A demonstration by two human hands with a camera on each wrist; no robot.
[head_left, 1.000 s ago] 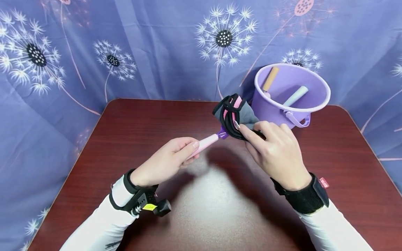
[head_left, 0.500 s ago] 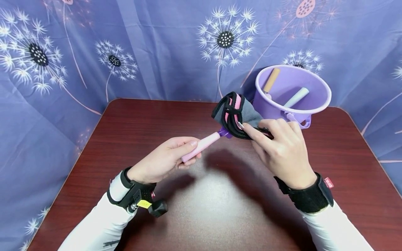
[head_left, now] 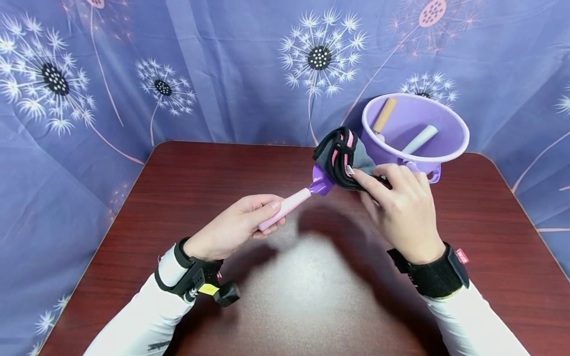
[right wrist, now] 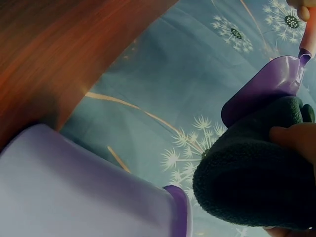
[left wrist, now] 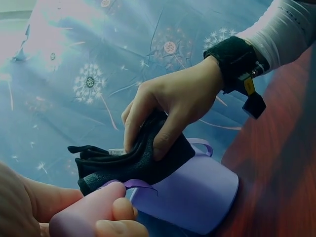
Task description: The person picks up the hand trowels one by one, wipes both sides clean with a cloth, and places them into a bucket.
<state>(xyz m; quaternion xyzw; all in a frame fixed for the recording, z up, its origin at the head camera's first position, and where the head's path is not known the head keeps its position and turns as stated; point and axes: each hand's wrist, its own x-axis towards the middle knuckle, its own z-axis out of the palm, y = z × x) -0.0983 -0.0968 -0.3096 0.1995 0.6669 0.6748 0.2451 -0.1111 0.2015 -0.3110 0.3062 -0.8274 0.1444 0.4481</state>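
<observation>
A small garden trowel (head_left: 291,205) with a pink handle and a purple blade is gripped by my left hand (head_left: 238,222), thumb along the handle. Folded grey cloth (head_left: 359,157) with black and pink edging is pinched in my right hand (head_left: 401,207), which bears a small white label near the index finger. The cloth lies against the trowel's blade and hides much of it in the head view. From the right wrist, the purple blade (right wrist: 264,86) shows its broad face beside the fuzzy cloth (right wrist: 247,168). Both things are held above the table.
A lilac bucket (head_left: 371,148) stands at the back right of the dark red table (head_left: 205,173). Inside lean a tan-handled tool (head_left: 385,113) and one with a pale mint handle (head_left: 420,138). A blue dandelion-print curtain (head_left: 240,74) hangs behind the table.
The cloth has shifted right along the trowel, so more of the purple blade shows near the handle. The left hand stays almost in place; more of the handle's butt end is visible than at first.
</observation>
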